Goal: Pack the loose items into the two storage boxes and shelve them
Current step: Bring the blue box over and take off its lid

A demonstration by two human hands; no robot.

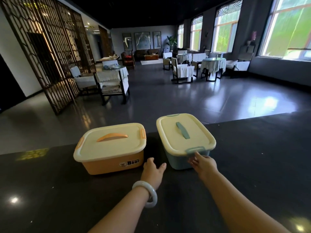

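Two lidded boxes sat on the dark worktop [50, 182]: the orange box [111, 148] at ten o'clock, the blue box [185, 140] at one o'clock. The left hand [154, 169] lay spread between them, holding nothing; the right hand [203, 163] fingered the blue box's near latch [195, 150], fingers loosely extended.

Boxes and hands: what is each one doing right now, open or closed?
Orange box: lid on, side clips down.
Blue box: lid on, near clip being touched.
Left hand: open, resting on the counter between the boxes.
Right hand: fingers at the blue box's near clip; grip unclear.
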